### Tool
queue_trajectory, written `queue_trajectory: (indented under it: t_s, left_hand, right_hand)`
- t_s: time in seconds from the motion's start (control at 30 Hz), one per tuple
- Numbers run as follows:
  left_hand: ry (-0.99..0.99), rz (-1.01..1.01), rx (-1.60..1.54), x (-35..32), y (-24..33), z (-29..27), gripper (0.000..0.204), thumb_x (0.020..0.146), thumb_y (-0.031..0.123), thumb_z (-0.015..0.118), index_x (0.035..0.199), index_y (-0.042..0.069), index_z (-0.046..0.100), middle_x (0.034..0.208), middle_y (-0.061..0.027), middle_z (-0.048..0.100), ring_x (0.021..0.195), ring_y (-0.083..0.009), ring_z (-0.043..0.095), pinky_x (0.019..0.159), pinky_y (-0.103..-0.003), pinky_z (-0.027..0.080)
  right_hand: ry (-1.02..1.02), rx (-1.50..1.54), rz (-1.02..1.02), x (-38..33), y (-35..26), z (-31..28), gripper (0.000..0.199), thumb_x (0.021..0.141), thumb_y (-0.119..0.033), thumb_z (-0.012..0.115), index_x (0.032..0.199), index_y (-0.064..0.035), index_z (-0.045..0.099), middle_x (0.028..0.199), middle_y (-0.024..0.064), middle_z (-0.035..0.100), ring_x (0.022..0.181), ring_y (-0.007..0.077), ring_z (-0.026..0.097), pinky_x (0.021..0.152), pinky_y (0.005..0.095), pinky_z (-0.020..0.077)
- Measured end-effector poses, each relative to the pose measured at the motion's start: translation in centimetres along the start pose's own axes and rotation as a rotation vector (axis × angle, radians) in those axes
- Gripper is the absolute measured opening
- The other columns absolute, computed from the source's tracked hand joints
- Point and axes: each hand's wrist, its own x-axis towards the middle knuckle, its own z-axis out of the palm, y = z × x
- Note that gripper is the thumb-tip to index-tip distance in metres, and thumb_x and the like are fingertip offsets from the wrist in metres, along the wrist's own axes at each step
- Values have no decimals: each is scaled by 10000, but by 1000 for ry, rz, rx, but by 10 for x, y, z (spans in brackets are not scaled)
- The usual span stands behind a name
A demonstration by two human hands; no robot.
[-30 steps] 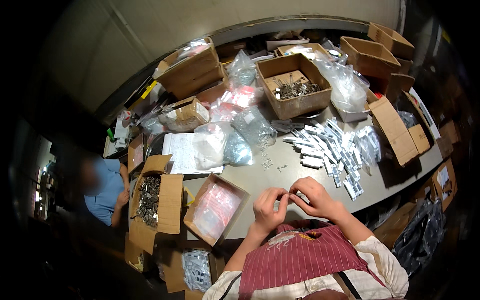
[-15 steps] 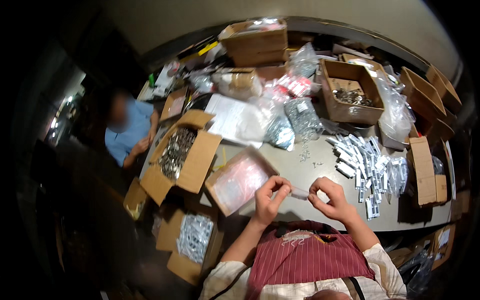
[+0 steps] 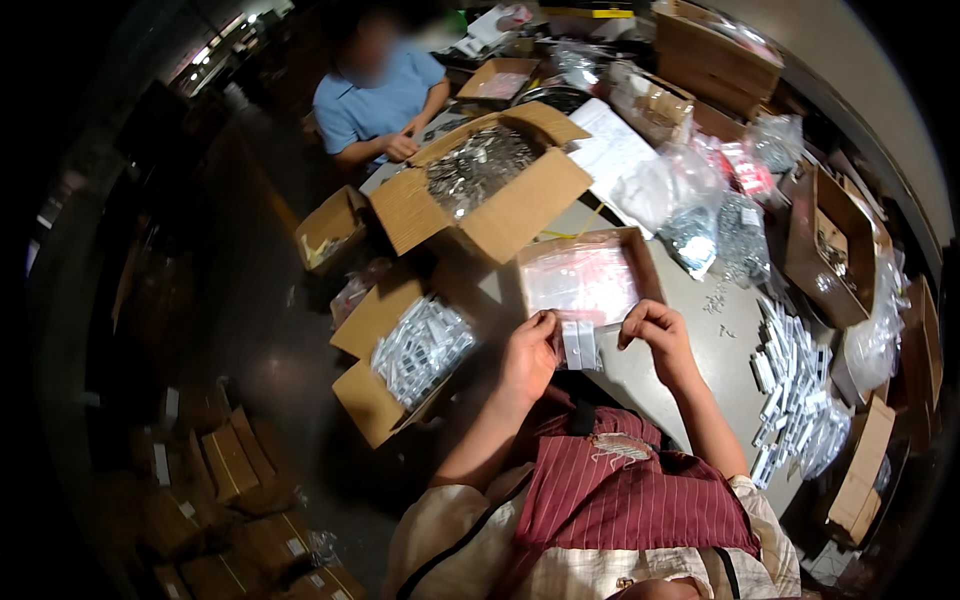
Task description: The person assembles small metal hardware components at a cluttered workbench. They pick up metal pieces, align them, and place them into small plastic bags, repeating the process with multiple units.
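A small clear plastic bag (image 3: 579, 343) is held up between two hands, just above the near edge of the grey surface (image 3: 700, 330). The left hand (image 3: 527, 355) rises from a bent forearm, fingers curled, pinching the bag's left edge with thumb and fingertips. The right hand (image 3: 657, 337) reaches in from the other side, wrist bent, fingers closed near the bag's right edge; whether it actually grips the bag cannot be told.

Just beyond the grip lies a shallow cardboard box (image 3: 585, 278) of pinkish clear bags. Left of the grip and lower, a carton (image 3: 405, 355) on the floor holds packed bags. Further beyond, a large open carton (image 3: 485, 185) is filled with small metal parts. Right of the grip, rows of filled bags (image 3: 790, 385) lie on the surface. Far beyond to the left, another person in a blue shirt (image 3: 375, 100) sits at the surface. Nothing stands between the hands and the bag.
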Motion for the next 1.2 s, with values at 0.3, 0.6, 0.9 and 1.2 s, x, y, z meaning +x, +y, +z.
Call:
queue_trajectory:
  t_s: [0.3,0.6,0.9,1.2]
  left_hand:
    - [-116,-36,-694,-7,65,-98,199,988,132,522,1105,1,616,987,-82,622,827,-196,601,737,-314,530]
    - [-260,-6,-799,-13,131,-107,238,987,184,579,1099,-23,607,895,-57,584,706,-149,531,604,-268,465]
    - [663,433,-326,-23,163,-230,210,996,143,503,1094,24,645,956,-58,677,840,-174,647,754,-309,522]
    - [13,695,-662,-85,226,-254,154,944,57,557,1055,2,648,989,-66,643,878,-171,612,814,-310,498]
  right_hand:
    - [67,-526,12,69,80,-48,101,913,-96,688,959,-7,677,850,64,670,794,122,620,752,283,503]
    - [123,-1241,-68,77,74,-58,416,871,-129,717,1242,7,589,1207,223,593,1023,433,644,865,447,543]
    - [-34,-1401,-9,101,98,-68,355,813,-128,727,1105,-11,562,920,261,680,835,463,676,708,513,533]
    - [-21,-1262,-107,97,78,-49,130,857,-96,655,861,12,582,737,249,609,694,456,610,622,476,463]
